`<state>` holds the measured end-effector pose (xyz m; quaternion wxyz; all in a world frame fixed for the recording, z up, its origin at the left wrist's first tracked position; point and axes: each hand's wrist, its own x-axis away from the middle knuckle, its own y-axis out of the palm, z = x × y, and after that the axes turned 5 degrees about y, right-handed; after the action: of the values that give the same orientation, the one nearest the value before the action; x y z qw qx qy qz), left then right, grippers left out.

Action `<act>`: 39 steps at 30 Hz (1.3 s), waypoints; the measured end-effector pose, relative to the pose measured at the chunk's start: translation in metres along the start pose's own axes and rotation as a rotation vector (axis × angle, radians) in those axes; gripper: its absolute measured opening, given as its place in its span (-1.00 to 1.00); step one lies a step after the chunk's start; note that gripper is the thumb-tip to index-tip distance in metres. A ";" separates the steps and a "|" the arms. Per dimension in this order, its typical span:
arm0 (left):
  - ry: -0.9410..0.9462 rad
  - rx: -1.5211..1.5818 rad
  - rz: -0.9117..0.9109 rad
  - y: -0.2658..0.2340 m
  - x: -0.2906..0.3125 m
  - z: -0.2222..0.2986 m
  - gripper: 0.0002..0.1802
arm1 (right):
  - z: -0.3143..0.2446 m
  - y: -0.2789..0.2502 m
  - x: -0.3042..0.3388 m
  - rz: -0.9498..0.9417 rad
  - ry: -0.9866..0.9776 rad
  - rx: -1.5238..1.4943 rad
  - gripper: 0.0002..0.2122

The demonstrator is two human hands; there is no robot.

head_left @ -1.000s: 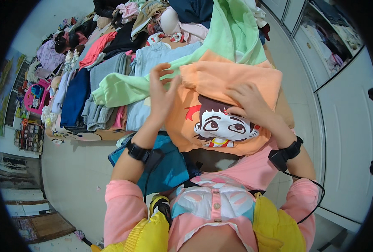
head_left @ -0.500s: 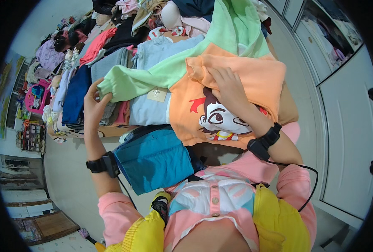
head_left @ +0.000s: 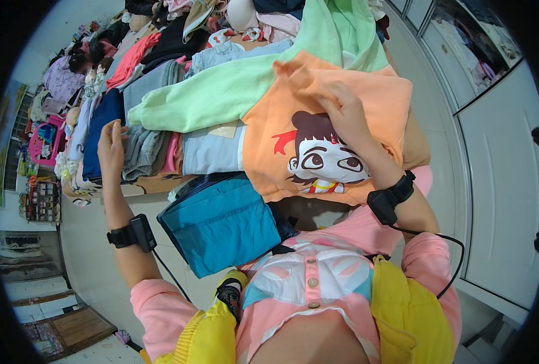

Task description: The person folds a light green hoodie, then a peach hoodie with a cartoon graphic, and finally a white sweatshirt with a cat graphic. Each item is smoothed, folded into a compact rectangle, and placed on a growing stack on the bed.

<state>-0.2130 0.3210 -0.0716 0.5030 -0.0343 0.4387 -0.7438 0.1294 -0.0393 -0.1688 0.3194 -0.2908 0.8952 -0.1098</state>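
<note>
While pressed flat under the right hand, fingers spread and released rather than clenched, orange front panel of the sweatshirt pinned smooth, cartoon face print turned up. Draped over the near edge of the heaped clothes table, hem hanging past that edge; pale green sleeve stretched toward the table's left side, likely to keep the garment flat. Left hand raised at the left edge, fingers loosely open, grasping nothing, fingertips just beside the folded grey stack and the navy garment. Folded teal garment below the near edge, against the body, seemingly parked out of the way.
</note>
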 end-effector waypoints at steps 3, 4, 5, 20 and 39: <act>-0.053 -0.078 -0.070 0.011 -0.008 -0.008 -0.40 | -0.008 0.004 -0.006 0.112 -0.047 0.133 -0.63; -0.058 -0.117 -0.117 0.012 -0.012 -0.008 -0.35 | -0.011 0.009 -0.006 0.126 -0.124 0.322 -0.60; -0.062 -0.158 -0.167 0.013 -0.017 -0.007 -0.30 | -0.013 0.012 -0.006 0.140 -0.198 0.509 -0.57; 0.492 0.273 0.220 0.077 0.025 0.167 -0.77 | -0.041 0.037 -0.008 -0.449 -0.038 -0.085 -0.25; 0.869 0.008 -0.385 0.258 0.104 0.208 -0.58 | -0.023 -0.116 -0.008 0.191 0.504 -0.749 -0.55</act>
<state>0.0233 0.0832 -0.1616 0.1258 0.2014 0.5913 -0.7707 0.1720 -0.1282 -0.1025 -0.0265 -0.2668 0.9457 0.1838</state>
